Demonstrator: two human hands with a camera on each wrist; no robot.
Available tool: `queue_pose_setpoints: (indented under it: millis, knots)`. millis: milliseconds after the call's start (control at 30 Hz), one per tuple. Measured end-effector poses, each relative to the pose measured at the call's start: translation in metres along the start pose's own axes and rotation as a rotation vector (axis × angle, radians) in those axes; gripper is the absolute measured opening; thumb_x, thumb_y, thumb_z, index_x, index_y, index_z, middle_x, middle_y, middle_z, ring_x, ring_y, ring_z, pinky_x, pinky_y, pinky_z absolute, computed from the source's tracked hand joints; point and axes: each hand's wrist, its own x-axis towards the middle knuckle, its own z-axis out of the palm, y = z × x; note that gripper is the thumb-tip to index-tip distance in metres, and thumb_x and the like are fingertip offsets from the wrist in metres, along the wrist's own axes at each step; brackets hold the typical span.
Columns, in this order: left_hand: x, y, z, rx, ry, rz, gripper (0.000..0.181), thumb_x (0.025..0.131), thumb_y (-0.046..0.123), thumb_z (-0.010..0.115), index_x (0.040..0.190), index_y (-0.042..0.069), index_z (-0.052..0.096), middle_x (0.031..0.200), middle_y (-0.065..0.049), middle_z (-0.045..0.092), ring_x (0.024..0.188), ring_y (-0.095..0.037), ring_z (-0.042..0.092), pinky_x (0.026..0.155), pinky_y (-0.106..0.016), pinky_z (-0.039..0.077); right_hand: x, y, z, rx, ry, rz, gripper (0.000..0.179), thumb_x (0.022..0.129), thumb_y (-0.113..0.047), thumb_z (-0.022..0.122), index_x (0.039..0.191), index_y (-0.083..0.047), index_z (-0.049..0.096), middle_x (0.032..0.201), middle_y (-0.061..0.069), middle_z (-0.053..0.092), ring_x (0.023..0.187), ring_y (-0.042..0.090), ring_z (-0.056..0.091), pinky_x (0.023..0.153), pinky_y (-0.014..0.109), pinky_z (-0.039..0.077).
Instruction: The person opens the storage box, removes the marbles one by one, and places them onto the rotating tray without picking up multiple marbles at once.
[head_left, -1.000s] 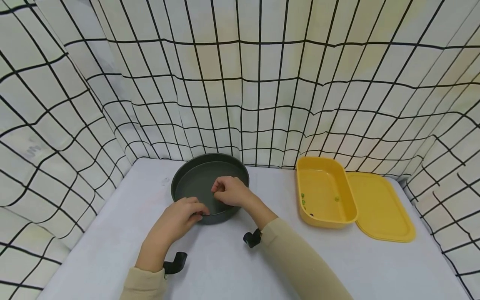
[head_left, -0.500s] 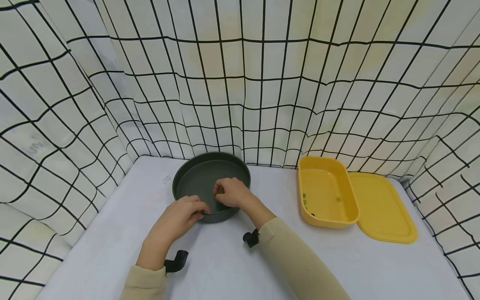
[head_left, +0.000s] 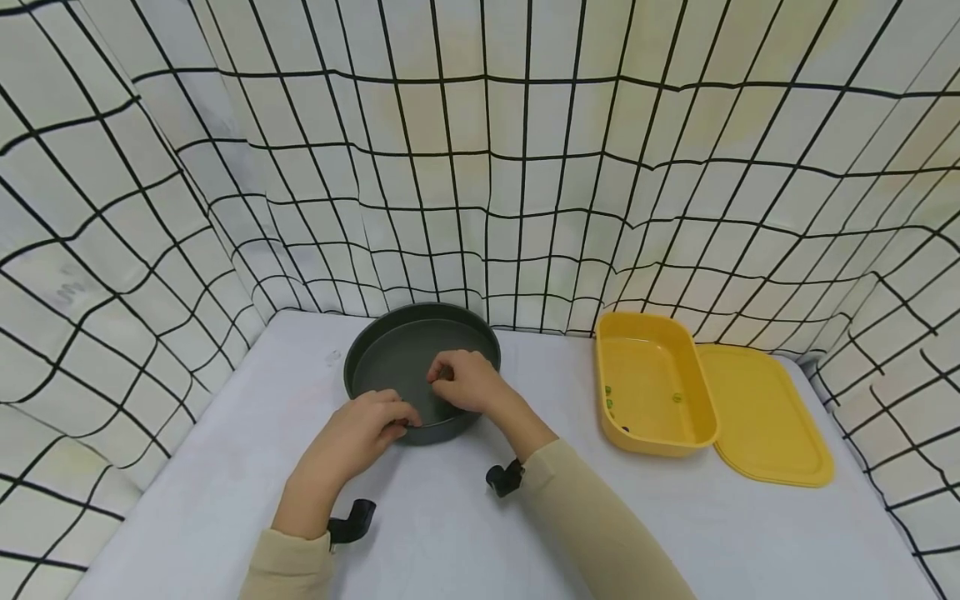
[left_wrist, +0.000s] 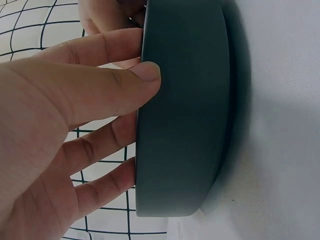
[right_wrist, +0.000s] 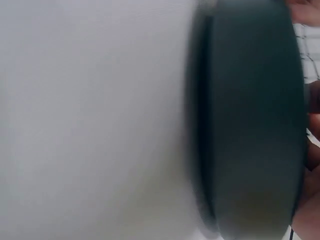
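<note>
A round, dark green-grey pan [head_left: 397, 354] with a low wall sits on the white-covered table. My left hand [head_left: 366, 429] grips its near rim; in the left wrist view the thumb [left_wrist: 125, 90] presses the outer wall while the fingers reach over the edge. Over the inside right part of the pan hovers my right hand [head_left: 467, 382], its fingers curled with thumb and fingertips close together. Whether something small is between them is hidden. The right wrist view is blurred and mostly shows the pan's outer wall [right_wrist: 257, 120], with parts of the fingers at its right edge.
To the right stands a yellow rectangular tub [head_left: 648, 379] holding several small green bits and a dark one. A flat yellow lid [head_left: 772, 417] lies beside it. Netting over white sheeting [head_left: 540, 183] rises behind the table [head_left: 442, 533] and at both sides.
The right hand has shifted slightly within the pan, its fingers staying curled. The left hand keeps its hold on the rim. The whole head view has drifted a little.
</note>
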Motion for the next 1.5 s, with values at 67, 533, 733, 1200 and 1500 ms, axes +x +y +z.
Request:
queue_pose_setpoints:
  millis: [67, 533, 733, 1200, 1500]
  knots:
    - [0.0, 0.0, 0.0, 0.001, 0.002, 0.005, 0.023, 0.082, 0.004, 0.079, 0.095, 0.023, 0.076, 0.085, 0.012, 0.06, 0.084, -0.009, 0.06, 0.076, -0.031, 0.052, -0.002, 0.002, -0.006, 0.097, 0.019, -0.003, 0.012, 0.092, -0.016, 0.065, 0.102, -0.013, 0.072, 0.085, -0.006, 0.067, 0.073, 0.009, 0.06, 0.066, 0.024, 0.05]
    - [-0.003, 0.0, -0.001, -0.006, 0.01, -0.006, 0.022, 0.084, 0.005, 0.079, 0.095, 0.024, 0.076, 0.086, 0.012, 0.062, 0.087, -0.011, 0.063, 0.078, -0.032, 0.053, -0.048, 0.022, -0.051, 0.422, 0.114, 0.043, 0.014, 0.094, -0.013, 0.062, 0.107, -0.008, 0.068, 0.096, 0.011, 0.069, 0.08, 0.024, 0.066, 0.076, 0.038, 0.058]
    - [-0.003, -0.001, 0.001, 0.001, -0.001, -0.017, 0.023, 0.084, 0.005, 0.078, 0.096, 0.024, 0.076, 0.088, 0.013, 0.063, 0.088, -0.012, 0.063, 0.079, -0.033, 0.053, -0.076, 0.037, -0.065, 0.386, 0.194, 0.057, 0.015, 0.096, -0.017, 0.065, 0.107, -0.007, 0.068, 0.093, 0.01, 0.068, 0.079, 0.024, 0.065, 0.075, 0.033, 0.057]
    - [-0.003, -0.001, 0.001, 0.0, 0.001, -0.013, 0.024, 0.083, 0.004, 0.079, 0.096, 0.024, 0.076, 0.088, 0.012, 0.064, 0.085, -0.009, 0.062, 0.076, -0.03, 0.053, -0.137, 0.073, -0.1, 0.34, 0.373, 0.179, 0.013, 0.097, -0.026, 0.066, 0.107, -0.018, 0.065, 0.106, 0.01, 0.068, 0.088, 0.025, 0.066, 0.08, 0.029, 0.057]
    - [-0.001, -0.001, 0.001, -0.005, -0.004, -0.003, 0.024, 0.082, 0.003, 0.079, 0.096, 0.023, 0.076, 0.088, 0.011, 0.064, 0.087, -0.01, 0.064, 0.077, -0.03, 0.054, -0.149, 0.09, -0.117, 0.194, 0.433, 0.236, 0.018, 0.098, -0.028, 0.063, 0.111, -0.016, 0.065, 0.1, 0.003, 0.066, 0.085, 0.023, 0.062, 0.074, 0.028, 0.055]
